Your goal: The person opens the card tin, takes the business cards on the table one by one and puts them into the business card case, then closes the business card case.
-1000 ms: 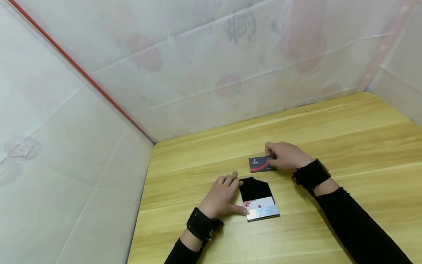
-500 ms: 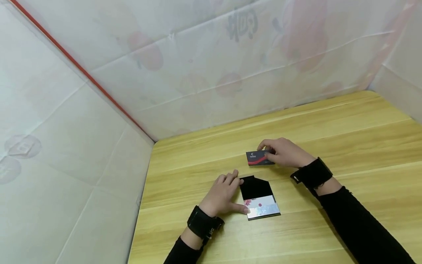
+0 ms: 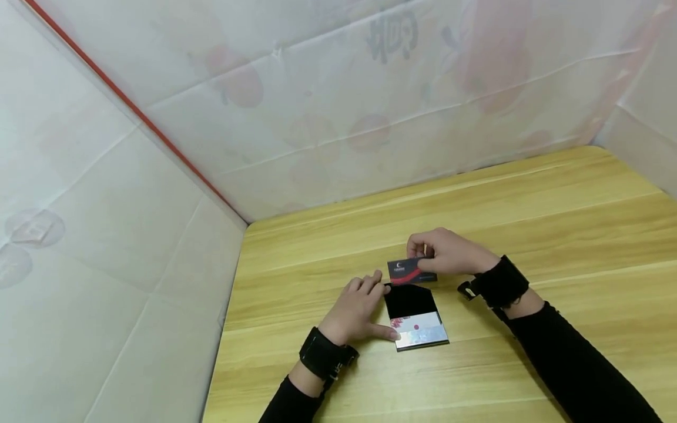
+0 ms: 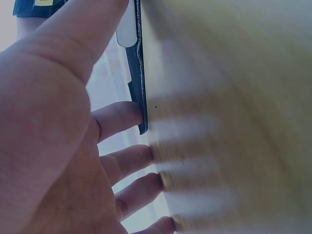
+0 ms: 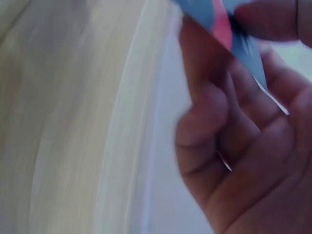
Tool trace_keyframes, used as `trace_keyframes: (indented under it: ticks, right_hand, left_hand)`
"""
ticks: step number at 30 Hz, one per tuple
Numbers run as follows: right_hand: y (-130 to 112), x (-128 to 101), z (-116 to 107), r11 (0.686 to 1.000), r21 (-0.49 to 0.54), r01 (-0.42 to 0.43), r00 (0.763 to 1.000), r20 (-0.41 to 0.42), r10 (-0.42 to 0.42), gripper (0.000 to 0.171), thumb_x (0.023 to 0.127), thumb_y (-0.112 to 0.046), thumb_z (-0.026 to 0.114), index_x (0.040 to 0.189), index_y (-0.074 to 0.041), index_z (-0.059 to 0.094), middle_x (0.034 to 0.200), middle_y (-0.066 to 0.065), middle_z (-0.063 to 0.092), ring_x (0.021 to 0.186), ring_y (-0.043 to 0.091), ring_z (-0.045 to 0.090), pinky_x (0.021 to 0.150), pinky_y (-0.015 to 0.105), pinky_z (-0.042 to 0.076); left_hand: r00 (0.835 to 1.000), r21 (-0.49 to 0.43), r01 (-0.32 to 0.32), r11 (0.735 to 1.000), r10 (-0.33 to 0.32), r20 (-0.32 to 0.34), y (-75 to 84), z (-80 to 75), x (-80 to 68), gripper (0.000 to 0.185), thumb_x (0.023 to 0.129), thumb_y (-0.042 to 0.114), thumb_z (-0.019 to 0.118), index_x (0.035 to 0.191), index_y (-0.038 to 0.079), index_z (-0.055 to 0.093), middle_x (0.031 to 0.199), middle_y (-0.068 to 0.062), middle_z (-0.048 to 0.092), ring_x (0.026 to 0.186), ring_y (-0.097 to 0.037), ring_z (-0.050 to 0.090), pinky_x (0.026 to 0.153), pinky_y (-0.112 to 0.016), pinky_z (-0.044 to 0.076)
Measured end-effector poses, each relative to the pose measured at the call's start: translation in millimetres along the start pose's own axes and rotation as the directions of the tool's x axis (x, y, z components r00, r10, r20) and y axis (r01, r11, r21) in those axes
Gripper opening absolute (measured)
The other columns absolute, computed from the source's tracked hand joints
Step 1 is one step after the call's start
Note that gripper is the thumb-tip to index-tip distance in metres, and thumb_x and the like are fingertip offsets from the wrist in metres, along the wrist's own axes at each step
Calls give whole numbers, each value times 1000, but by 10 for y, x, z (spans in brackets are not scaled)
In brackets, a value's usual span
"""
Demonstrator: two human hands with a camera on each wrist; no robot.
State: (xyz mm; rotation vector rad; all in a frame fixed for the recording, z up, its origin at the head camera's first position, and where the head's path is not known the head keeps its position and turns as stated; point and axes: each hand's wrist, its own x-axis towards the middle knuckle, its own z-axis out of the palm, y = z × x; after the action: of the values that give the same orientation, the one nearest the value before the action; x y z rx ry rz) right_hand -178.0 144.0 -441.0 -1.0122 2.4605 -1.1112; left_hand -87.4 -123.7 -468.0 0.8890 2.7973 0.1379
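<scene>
The right hand (image 3: 449,252) pinches a dark business card (image 3: 408,270) by its right end, just at twelve o'clock of the open card case (image 3: 415,317). The left hand (image 3: 357,311), fingers straight, presses against the case from nine o'clock on the wooden table (image 3: 529,200). Best to keep the card level and square with the case's black flap.

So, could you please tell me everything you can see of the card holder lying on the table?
The card holder lies flat on the wooden table, its pointed black flap open and turned away from the person. The near part is a shiny silver pocket with a pale card showing pink marks and a red dot. The left hand rests against its left edge, thumb at the pocket, fingers by the flap. The right hand holds a dark card just beyond the flap's tip.
</scene>
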Motion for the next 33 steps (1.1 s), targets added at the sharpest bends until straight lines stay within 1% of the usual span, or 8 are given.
trace_keyframes:
  ticks: [2, 5, 7, 9, 16, 21, 26, 33]
  right_hand:
    - [-37, 1, 40, 1000, 8, 12, 997, 74, -12, 18, 85, -7, 65, 88, -25, 65, 76, -7, 62, 60, 11, 53, 52, 25, 44]
    - [-59, 0, 118, 1000, 17, 18, 982, 187, -20, 17, 83, -5, 65, 88, -21, 66, 70, -8, 61, 55, 6, 51, 50, 24, 43]
    - [-55, 6, 174, 1000, 7, 15, 972, 235, -16, 17, 82, -3, 65, 88, -19, 67, 68, -10, 61, 53, 4, 50, 50, 23, 43]
    - [-54, 14, 222, 1000, -2, 13, 965, 262, -12, 17, 81, -1, 65, 88, -17, 67, 66, -11, 61, 54, 4, 50, 51, 23, 43]
    - [-74, 35, 282, 999, -53, -14, 964, 265, 27, 16, 81, -2, 68, 86, -18, 66, 69, -9, 61, 59, 6, 54, 56, 24, 46]
    - [-90, 39, 300, 996, -74, -43, 965, 254, 60, 16, 80, -1, 69, 84, -16, 65, 67, -8, 57, 58, 7, 51, 54, 24, 43]
    - [-100, 42, 345, 994, -105, -35, 966, 251, 61, 17, 80, -1, 68, 83, -17, 64, 65, -10, 53, 57, 6, 48, 54, 23, 39]
    - [-94, 41, 351, 990, -138, -22, 969, 242, 55, 17, 80, -2, 67, 84, -18, 64, 66, -10, 53, 58, 6, 48, 55, 23, 40]
  left_hand:
    - [1000, 8, 1, 1000, -1, -3, -2, -2, 1, 101, 70, 82, 63, 146, 19, 43, 164, -10, 24, 140, -29, 37, 116, -46, 31]
    - [1000, 19, 2, 1000, -2, -5, 1, 6, -4, 102, 69, 83, 63, 145, 18, 43, 164, -10, 24, 140, -30, 37, 116, -46, 31]
    - [1000, 20, 0, 1000, 0, -11, 6, 14, -10, 100, 69, 83, 63, 143, 17, 45, 164, -11, 25, 140, -31, 38, 116, -47, 32]
    - [1000, 15, -2, 1000, 2, -15, 9, 18, -14, 99, 69, 82, 64, 142, 18, 46, 163, -11, 26, 139, -31, 38, 116, -47, 32]
    - [1000, 1, 5, 1000, -5, -18, 3, 18, -5, 100, 69, 81, 65, 145, 19, 45, 163, -11, 26, 140, -30, 37, 117, -46, 31]
    - [1000, -4, 4, 1000, -4, -11, 7, 18, -5, 100, 70, 81, 64, 146, 19, 44, 164, -11, 25, 140, -31, 37, 117, -46, 31]
    - [1000, -4, -5, 1000, 5, -16, 13, 21, -12, 101, 70, 81, 65, 146, 18, 44, 163, -12, 26, 140, -31, 37, 117, -46, 31]
    - [999, 5, -13, 1000, 13, -29, 17, 17, -11, 101, 70, 81, 64, 147, 18, 44, 163, -12, 27, 140, -31, 37, 116, -45, 31]
